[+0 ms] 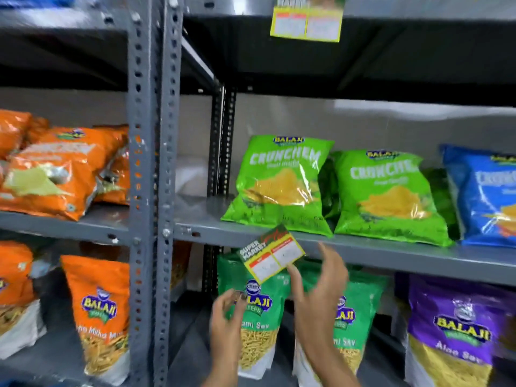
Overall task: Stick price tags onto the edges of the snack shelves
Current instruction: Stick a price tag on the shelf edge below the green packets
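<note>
A yellow-edged price tag [272, 254] reading "Super Market" is tilted against the front edge of the middle grey shelf [391, 251], below the green Crunchem bags [282, 188]. My right hand [318, 291] pinches its lower right corner between thumb and forefinger, the other fingers spread. My left hand [227, 317] is lower left of the tag, fingertips pinched together on something small that I cannot make out. Another price tag [307, 23] hangs from the top shelf edge.
Grey slotted uprights [153, 191] divide two shelf bays. Orange snack bags [53, 174] fill the left bay. A blue bag [485, 196] lies right of the green ones. Below stand green sev bags [257, 317] and a purple bag [458, 331].
</note>
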A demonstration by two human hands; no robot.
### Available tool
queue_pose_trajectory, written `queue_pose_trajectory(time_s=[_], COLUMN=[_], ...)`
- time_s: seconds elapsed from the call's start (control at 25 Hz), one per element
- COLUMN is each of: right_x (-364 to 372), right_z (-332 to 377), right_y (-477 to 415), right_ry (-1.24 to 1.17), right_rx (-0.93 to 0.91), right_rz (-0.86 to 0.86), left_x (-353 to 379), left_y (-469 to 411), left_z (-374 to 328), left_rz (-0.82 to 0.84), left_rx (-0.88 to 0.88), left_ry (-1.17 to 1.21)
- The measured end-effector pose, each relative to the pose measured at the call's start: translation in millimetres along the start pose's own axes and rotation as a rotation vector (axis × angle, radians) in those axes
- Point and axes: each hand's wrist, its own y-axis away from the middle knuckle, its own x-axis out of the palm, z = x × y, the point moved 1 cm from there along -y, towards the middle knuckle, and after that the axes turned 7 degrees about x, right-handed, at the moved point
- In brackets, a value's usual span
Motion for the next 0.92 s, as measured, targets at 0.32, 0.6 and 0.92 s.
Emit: queue_pose_trajectory(time_s=[0.32, 0.6, 0.92], right_x=[9.5, 8.5, 10.4], right_z=[34.1, 18.3, 19.3], right_y=[-49.7, -45.0, -46.4], right_ry=[0.081, -0.055, 0.092], right_rx=[0.126, 0.347, 0.244], right_rz=[0.078, -0.035, -0.087], left_x=[29.1, 38.1, 44.6], left_y=[-35.7, -40.5, -43.4], left_z=[-55.4, -73.6, -79.3], left_rz=[0.039, -0.06, -0.106], left_rx=[0.117, 0.207, 0.223], left_ry=[-0.077, -0.23, -0.302])
